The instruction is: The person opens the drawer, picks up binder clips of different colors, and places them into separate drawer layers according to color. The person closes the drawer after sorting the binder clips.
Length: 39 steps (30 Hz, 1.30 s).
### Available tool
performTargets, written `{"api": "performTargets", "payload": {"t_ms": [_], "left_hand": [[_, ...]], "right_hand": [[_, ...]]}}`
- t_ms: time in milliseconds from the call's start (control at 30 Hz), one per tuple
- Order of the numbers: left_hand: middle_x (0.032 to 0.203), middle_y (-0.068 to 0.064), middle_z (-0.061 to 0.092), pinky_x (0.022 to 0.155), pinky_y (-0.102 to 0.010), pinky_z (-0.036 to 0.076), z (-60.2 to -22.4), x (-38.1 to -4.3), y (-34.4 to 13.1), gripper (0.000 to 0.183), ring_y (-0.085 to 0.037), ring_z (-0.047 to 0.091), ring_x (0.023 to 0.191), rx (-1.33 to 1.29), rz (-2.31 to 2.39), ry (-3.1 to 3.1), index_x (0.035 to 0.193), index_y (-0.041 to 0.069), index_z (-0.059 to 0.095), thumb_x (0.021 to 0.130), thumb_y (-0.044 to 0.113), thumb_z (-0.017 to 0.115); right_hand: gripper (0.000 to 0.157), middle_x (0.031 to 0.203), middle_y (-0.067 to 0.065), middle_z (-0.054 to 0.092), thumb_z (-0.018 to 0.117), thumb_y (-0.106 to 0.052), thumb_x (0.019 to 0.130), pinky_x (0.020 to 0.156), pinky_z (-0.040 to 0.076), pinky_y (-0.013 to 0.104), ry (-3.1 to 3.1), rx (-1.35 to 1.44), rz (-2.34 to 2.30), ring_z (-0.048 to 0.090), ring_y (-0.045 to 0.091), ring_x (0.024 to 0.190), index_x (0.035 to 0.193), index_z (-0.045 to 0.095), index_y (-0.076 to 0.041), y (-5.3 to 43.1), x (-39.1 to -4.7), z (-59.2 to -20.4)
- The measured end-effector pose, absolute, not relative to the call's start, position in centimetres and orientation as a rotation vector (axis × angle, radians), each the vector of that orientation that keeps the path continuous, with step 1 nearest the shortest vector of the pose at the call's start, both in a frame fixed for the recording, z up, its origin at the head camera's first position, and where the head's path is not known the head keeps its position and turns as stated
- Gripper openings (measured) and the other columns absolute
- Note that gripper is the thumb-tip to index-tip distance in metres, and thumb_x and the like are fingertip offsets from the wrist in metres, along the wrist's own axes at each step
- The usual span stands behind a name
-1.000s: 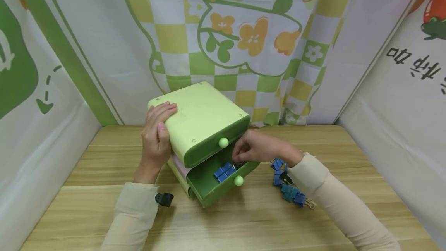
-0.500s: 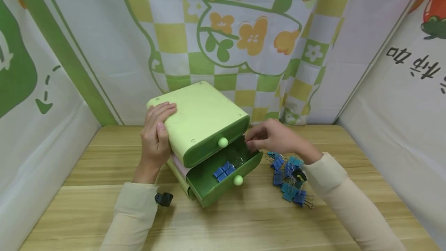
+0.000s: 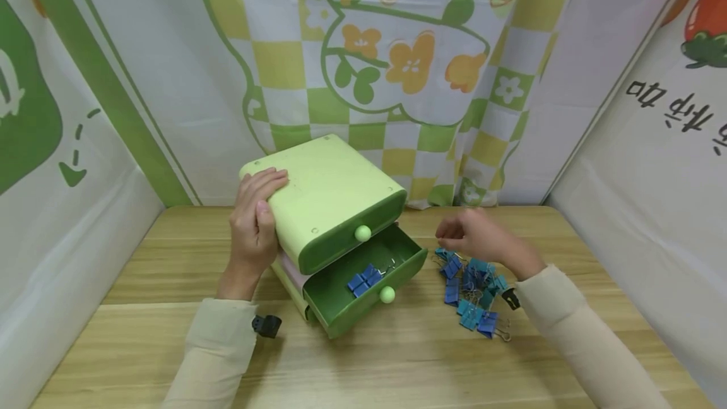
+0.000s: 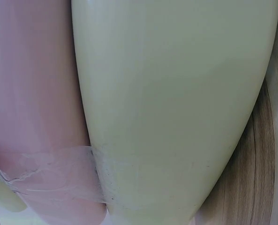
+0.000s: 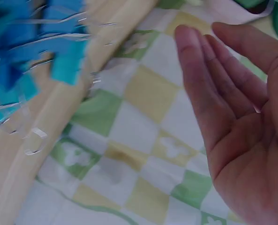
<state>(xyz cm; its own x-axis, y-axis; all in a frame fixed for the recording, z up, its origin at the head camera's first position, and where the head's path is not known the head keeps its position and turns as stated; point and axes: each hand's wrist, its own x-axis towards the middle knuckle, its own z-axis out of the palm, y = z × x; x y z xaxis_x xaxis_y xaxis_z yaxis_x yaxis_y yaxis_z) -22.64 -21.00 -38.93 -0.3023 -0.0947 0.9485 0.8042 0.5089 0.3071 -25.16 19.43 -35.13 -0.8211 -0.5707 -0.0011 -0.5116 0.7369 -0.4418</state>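
A small light-green drawer cabinet (image 3: 329,188) stands at an angle on the table. Below its closed top drawer, a dark-green drawer (image 3: 335,317) is pulled out. Blue binder clips (image 3: 365,279) lie inside that drawer. My left hand (image 3: 254,223) rests against the cabinet's left side, its fingers laid over the top edge. In the left wrist view, pink and pale-green casings (image 4: 171,103) fill most of the picture. My right hand (image 3: 479,238) hovers at the far end of a pile of blue and teal binder clips (image 3: 471,286). The right wrist view shows nothing between its loosely bent fingers (image 5: 195,70).
The pile lies on the wooden table (image 3: 392,371) right of the cabinet. A patterned curtain (image 3: 392,144) hangs behind the table's back edge. White printed sheets stand along both sides. A small black device (image 3: 267,326) sits at the left wrist.
My right hand has drawn out of the drawer and moved right, to above the clip pile. More of the drawer's inside now shows. My left hand and the cabinet stay in place.
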Motion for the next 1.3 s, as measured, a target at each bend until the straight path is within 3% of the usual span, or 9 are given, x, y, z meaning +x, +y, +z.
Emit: {"api": "performTargets", "payload": {"t_ms": [467, 900, 1067, 1300], "left_hand": [[0.125, -0.025, 0.074, 0.129, -0.061, 0.029, -38.9, -22.7, -20.9, 0.046, -0.040, 0.064, 0.130, -0.615, -1.010, -1.624, 0.119, -0.006, 0.074, 0.095, 0.011, 0.037], [0.126, -0.024, 0.074, 0.129, -0.061, 0.028, -38.9, -22.7, -20.9, 0.047, -0.040, 0.063, 0.130, -0.612, -1.009, -1.631, 0.119, -0.006, 0.074, 0.095, 0.011, 0.037], [0.126, -0.024, 0.074, 0.128, -0.062, 0.028, -38.9, -22.6, -20.9, 0.046, -0.040, 0.063, 0.130, -0.616, -1.012, -1.630, 0.119, -0.006, 0.074, 0.095, 0.011, 0.037], [0.127, -0.023, 0.074, 0.129, -0.061, 0.028, -38.8, -22.6, -20.9, 0.047, -0.041, 0.063, 0.130, -0.619, -1.018, -1.637, 0.120, -0.005, 0.074, 0.095, 0.010, 0.038]], "right_hand": [[0.023, 0.105, 0.011, 0.079, 0.078, -0.012, 0.093, 0.083, 0.065, 0.038, 2.830, -0.872, -0.320, 0.076, 0.021, 0.092, 0.113, 0.077, -0.001, 19.8, -26.6, -38.5], [0.004, 0.088, -0.004, 0.077, 0.081, -0.016, 0.091, 0.072, 0.060, 0.028, 2.718, -0.866, -0.294, 0.068, 0.007, 0.075, 0.092, 0.082, -0.012, 18.6, -27.5, -39.1], [0.007, 0.077, -0.005, 0.076, 0.080, -0.014, 0.092, 0.063, 0.057, 0.023, 2.633, -0.877, -0.374, 0.071, 0.012, 0.067, 0.086, 0.081, -0.012, 18.5, -27.5, -38.9], [0.013, 0.075, -0.002, 0.076, 0.076, -0.012, 0.095, 0.063, 0.056, 0.023, 2.570, -0.818, -0.462, 0.073, 0.015, 0.068, 0.082, 0.079, -0.014, 18.5, -27.4, -39.0]]}}
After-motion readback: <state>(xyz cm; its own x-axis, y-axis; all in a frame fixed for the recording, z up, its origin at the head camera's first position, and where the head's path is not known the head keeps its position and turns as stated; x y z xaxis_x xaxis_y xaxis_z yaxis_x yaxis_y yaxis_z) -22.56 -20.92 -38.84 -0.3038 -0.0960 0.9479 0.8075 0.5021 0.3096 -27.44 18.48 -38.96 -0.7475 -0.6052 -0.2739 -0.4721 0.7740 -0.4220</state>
